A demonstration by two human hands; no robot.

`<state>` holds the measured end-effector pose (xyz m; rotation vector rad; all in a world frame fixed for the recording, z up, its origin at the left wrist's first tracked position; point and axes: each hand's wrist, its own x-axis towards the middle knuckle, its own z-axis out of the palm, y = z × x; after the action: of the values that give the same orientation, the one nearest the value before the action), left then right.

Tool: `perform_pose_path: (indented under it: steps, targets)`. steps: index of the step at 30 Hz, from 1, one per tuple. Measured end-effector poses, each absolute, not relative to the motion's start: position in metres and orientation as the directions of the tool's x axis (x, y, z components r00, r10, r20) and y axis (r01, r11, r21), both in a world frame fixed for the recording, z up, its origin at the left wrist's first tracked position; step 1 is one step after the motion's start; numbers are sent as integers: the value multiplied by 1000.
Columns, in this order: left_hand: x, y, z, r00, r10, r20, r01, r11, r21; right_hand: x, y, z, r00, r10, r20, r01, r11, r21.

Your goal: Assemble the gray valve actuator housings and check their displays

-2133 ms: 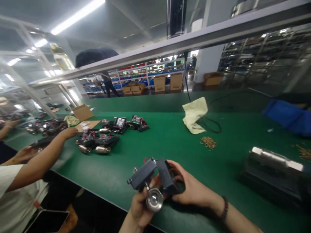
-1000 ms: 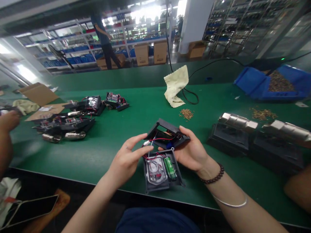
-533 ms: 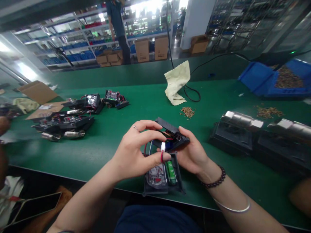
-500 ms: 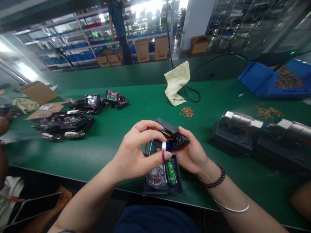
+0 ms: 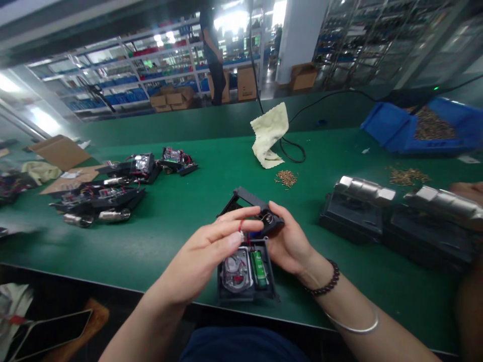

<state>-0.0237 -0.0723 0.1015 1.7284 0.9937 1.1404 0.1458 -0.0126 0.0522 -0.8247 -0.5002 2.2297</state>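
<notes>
An opened black device lies at the table's near edge. Its lower half (image 5: pixel 245 271) shows a clear round lens part and a green battery. Its lid half (image 5: pixel 252 208) is tilted up behind, joined by red wires. My right hand (image 5: pixel 289 241) grips the lid half from the right side. My left hand (image 5: pixel 209 251) reaches over the lower half, thumb and fingers pinched on a small red-and-white wire connector (image 5: pixel 240 227) between the two halves.
Several similar black devices (image 5: pixel 101 193) lie at the left. A yellow cloth (image 5: pixel 268 133), a black cable and a small pile of screws (image 5: pixel 287 177) sit behind. Black fixtures with silver bars (image 5: pixel 392 211) stand right. A blue bin (image 5: pixel 418 128) holds screws. Another person's hand (image 5: pixel 468 191) shows at far right.
My left hand has moved slightly lower and flattened out, still pinching the connector. The view shifted a little; the person walking at the back moved right.
</notes>
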Motion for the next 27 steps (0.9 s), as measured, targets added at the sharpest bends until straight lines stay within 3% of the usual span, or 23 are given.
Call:
perform_pose_path:
  steps: [2,5,10,20,27]
  targets:
    - [-18,-83,93,228,898,376,315,-434,844,146,-11,51,-561,722,-405,-491,-684,-540]
    - [-3,-95,75,135,809,571,567,-536,626,144,-10,51,-546,731,-410,-494,-676,-547]
    - [25,-102,59,95,687,720,766,-513,388,141,-12,55,-487,739,-465,-513,-673,-533]
    - [38,-92,60,122,781,612,938,-292,186,141,-12,58,-517,743,-425,-507,-666,-546]
    - [43,-90,62,76,784,616,956,-233,179,138,-14,61,-488,777,-398,-541,-627,-561]
